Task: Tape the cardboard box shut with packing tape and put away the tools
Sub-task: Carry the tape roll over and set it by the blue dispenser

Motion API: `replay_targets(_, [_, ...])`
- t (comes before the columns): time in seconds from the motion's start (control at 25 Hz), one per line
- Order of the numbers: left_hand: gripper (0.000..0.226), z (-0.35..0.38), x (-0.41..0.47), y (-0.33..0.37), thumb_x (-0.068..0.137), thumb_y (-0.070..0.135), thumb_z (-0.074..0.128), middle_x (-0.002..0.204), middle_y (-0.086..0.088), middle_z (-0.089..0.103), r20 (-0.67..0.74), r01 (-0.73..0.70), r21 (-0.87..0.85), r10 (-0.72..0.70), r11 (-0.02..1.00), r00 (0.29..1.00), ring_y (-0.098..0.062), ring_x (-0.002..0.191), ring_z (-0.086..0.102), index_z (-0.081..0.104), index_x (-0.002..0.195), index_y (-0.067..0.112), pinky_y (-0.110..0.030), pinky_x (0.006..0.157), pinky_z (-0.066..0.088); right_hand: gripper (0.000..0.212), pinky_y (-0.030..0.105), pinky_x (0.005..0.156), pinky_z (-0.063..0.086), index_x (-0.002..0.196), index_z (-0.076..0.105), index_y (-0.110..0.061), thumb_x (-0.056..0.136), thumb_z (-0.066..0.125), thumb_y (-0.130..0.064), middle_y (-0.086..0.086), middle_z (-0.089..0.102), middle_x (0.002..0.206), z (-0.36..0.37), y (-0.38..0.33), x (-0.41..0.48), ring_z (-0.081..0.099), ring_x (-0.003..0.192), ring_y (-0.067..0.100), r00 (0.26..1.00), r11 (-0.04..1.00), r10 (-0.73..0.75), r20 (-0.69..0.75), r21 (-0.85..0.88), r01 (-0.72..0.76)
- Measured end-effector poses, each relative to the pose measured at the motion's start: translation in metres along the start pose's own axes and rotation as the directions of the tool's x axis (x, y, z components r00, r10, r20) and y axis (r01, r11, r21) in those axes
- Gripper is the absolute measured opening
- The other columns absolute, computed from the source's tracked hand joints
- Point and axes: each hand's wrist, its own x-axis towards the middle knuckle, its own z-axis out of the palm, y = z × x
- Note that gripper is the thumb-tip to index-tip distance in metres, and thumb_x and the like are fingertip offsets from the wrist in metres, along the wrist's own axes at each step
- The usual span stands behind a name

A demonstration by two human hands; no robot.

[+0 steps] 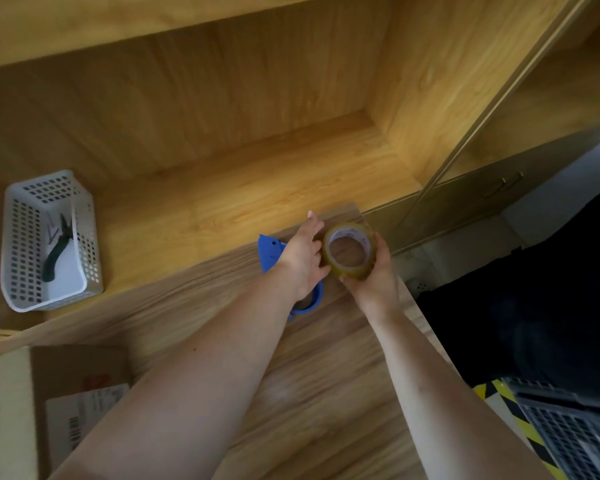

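My right hand (371,271) holds a roll of clear yellowish packing tape (350,251) upright above the far right part of the wooden table (326,375). My left hand (303,254) touches the roll's left edge with fingers spread. It lies over a blue tape dispenser (269,252), whose handle loop shows under my wrist. The cardboard box (80,386), with a shipping label on it, sits at the table's near left corner and is partly cut off by the frame.
A white perforated basket (32,258) stands on the wooden shelf (222,202) at the left, with dark-handled scissors (58,251) inside. A grey crate (575,434) and yellow-black striped tape lie on the floor at the lower right.
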Motion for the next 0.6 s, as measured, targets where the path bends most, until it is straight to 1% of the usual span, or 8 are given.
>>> replay_targets(0.04, [0.072, -0.001, 0.000, 0.001, 0.091, 0.064, 0.036, 0.162, -0.011, 0.008, -0.004, -0.004, -0.002, 0.004, 1.000, 1.000, -0.025, 0.148, 0.010, 0.026, 0.151, 0.026, -0.049, 0.118, 0.018, 0.096, 0.022, 0.093, 0.042, 0.148, 0.031, -0.018, 0.069, 0.085, -0.011, 0.004, 0.053, 0.139, 0.000, 0.000, 0.000, 0.052, 0.128, 0.017, 1.000, 1.000, 0.001, 0.007, 0.001, -0.001])
replay_targets(0.16, [0.068, -0.008, -0.007, 0.000, 0.092, 0.061, 0.039, 0.160, -0.015, 0.016, 0.006, -0.031, -0.019, 0.031, 0.999, 0.999, -0.029, 0.147, 0.016, 0.032, 0.149, 0.023, -0.051, 0.116, 0.024, 0.094, 0.016, 0.094, 0.045, 0.147, 0.032, -0.020, 0.069, 0.084, -0.012, 0.000, 0.052, 0.137, 0.001, -0.002, -0.002, 0.051, 0.127, 0.015, 1.000, 1.000, -0.003, 0.025, 0.020, 0.003])
replay_targets(0.2, [0.066, -0.011, -0.011, 0.001, 0.093, 0.059, 0.040, 0.158, -0.017, 0.022, 0.011, -0.042, -0.019, 0.043, 0.999, 0.999, -0.031, 0.145, 0.021, 0.035, 0.147, 0.023, -0.052, 0.114, 0.027, 0.094, 0.022, 0.098, 0.046, 0.146, 0.033, -0.021, 0.068, 0.084, -0.011, 0.001, 0.051, 0.139, 0.000, -0.003, -0.004, 0.050, 0.129, 0.016, 1.000, 1.000, -0.008, 0.027, 0.017, 0.008])
replay_targets(0.28, [0.060, -0.018, -0.022, 0.002, 0.095, 0.056, 0.041, 0.150, -0.015, 0.040, 0.028, -0.056, -0.003, 0.056, 0.998, 0.998, -0.032, 0.138, 0.036, 0.040, 0.144, 0.022, -0.053, 0.111, 0.033, 0.096, 0.041, 0.106, 0.044, 0.147, 0.033, -0.021, 0.067, 0.084, -0.012, 0.003, 0.045, 0.145, -0.002, -0.005, -0.012, 0.044, 0.135, 0.019, 1.000, 1.000, -0.017, 0.020, 0.001, 0.017])
replay_targets(0.36, [0.053, -0.025, -0.035, 0.002, 0.095, 0.051, 0.045, 0.137, -0.010, 0.052, 0.028, -0.071, 0.031, 0.070, 0.997, 0.997, -0.030, 0.131, 0.045, 0.045, 0.140, 0.022, -0.052, 0.107, 0.038, 0.093, 0.046, 0.106, 0.043, 0.146, 0.035, -0.020, 0.067, 0.083, -0.012, 0.004, 0.044, 0.145, -0.003, -0.009, -0.023, 0.042, 0.136, 0.020, 1.000, 1.000, -0.027, -0.001, 0.013, 0.027])
replay_targets(0.48, [0.039, -0.036, -0.059, -0.001, 0.095, 0.035, 0.052, 0.131, -0.007, 0.058, -0.007, -0.100, 0.080, 0.101, 0.992, 0.995, -0.025, 0.119, 0.055, 0.051, 0.133, 0.025, -0.046, 0.097, 0.046, 0.077, 0.043, 0.105, 0.044, 0.140, 0.045, -0.014, 0.071, 0.079, -0.011, 0.005, 0.052, 0.137, -0.006, -0.017, -0.043, 0.048, 0.129, 0.020, 0.994, 0.994, -0.113, -0.001, -0.011, 0.113])
replay_targets(0.52, [0.035, -0.040, -0.068, -0.004, 0.095, 0.031, 0.053, 0.128, -0.007, 0.061, -0.015, -0.109, 0.099, 0.111, 0.989, 0.994, -0.024, 0.115, 0.058, 0.053, 0.130, 0.024, -0.044, 0.094, 0.048, 0.068, 0.041, 0.104, 0.045, 0.135, 0.051, -0.013, 0.073, 0.078, -0.011, 0.002, 0.056, 0.131, -0.008, -0.021, -0.051, 0.052, 0.124, 0.017, 0.989, 0.989, -0.150, 0.015, -0.008, 0.150])
replay_targets(0.6, [0.033, -0.048, -0.086, -0.013, 0.095, 0.025, 0.053, 0.122, -0.005, 0.064, -0.039, -0.120, 0.133, 0.126, 0.984, 0.991, -0.023, 0.110, 0.061, 0.055, 0.127, 0.023, -0.041, 0.091, 0.049, 0.049, 0.037, 0.098, 0.049, 0.122, 0.059, -0.016, 0.077, 0.076, -0.010, -0.009, 0.061, 0.116, -0.011, -0.030, -0.069, 0.058, 0.112, 0.012, 0.983, 0.985, -0.174, 0.061, 0.027, 0.173])
